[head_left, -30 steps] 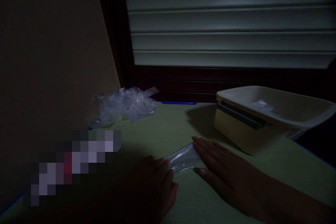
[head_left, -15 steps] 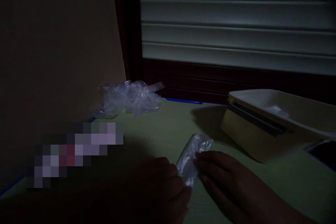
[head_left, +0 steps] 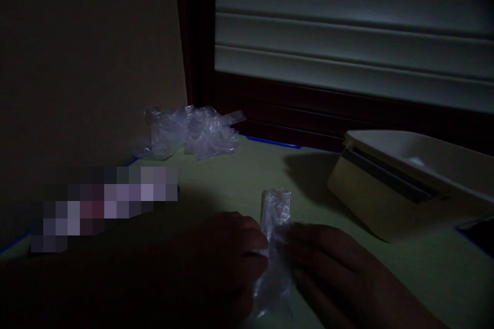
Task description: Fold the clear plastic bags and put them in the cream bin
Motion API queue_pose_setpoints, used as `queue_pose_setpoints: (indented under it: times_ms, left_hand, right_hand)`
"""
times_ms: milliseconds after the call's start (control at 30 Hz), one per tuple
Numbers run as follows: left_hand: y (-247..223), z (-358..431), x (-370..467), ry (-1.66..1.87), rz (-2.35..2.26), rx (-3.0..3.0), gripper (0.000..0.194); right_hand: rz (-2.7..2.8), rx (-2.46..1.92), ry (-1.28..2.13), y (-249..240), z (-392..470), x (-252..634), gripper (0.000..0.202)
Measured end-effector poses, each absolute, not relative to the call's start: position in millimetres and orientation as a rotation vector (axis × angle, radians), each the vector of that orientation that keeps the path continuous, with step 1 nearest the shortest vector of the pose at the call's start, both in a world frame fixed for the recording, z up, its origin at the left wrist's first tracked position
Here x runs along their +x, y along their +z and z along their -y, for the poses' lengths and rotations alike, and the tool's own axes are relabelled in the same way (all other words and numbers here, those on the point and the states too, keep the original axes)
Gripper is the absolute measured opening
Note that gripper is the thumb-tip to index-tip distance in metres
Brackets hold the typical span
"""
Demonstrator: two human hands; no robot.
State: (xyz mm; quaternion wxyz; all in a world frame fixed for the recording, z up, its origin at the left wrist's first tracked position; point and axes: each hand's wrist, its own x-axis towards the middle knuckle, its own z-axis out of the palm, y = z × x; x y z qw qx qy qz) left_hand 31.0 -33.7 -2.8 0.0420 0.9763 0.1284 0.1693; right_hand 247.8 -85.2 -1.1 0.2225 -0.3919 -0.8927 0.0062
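Note:
A clear, crinkled plastic bag (head_left: 273, 277) stands out against the pale green table, running lengthwise between both hands. My left hand (head_left: 235, 262) has its fingers curled, pinching the left edge of the bag. On the other side, my right hand (head_left: 332, 257) touches the bag's right edge with its fingertips; the fingers are extended and somewhat blurred, and the thumb is hidden. Whether anything is inside the bag cannot be made out in the dim light.
A heap of clear plastic bags (head_left: 193, 133) lies at the back left corner. A cream bin (head_left: 370, 200) with something pale inside stands at the right. A pixelated object (head_left: 111, 205) lies left on the green table (head_left: 239, 175). Behind is a slatted shutter (head_left: 347, 31).
The bag has turned from a slant to nearly upright in view, and more of its lower part shows. The camera view has shifted slightly.

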Motion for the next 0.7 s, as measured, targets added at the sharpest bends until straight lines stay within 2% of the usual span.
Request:
queue_pose_setpoints:
  times_ms: [233, 700]
  left_hand:
    - [3, 32, 30, 0.464, -0.330, 2.987, 0.017]
    - [0, 32, 32, 0.585, -0.386, 2.884, 0.016]
  right_hand:
    - [2.472, -1.002, 0.083, 1, 83, 245, 0.020]
    - [2.317, -1.145, 0.250, -9, 81, 240, 0.020]
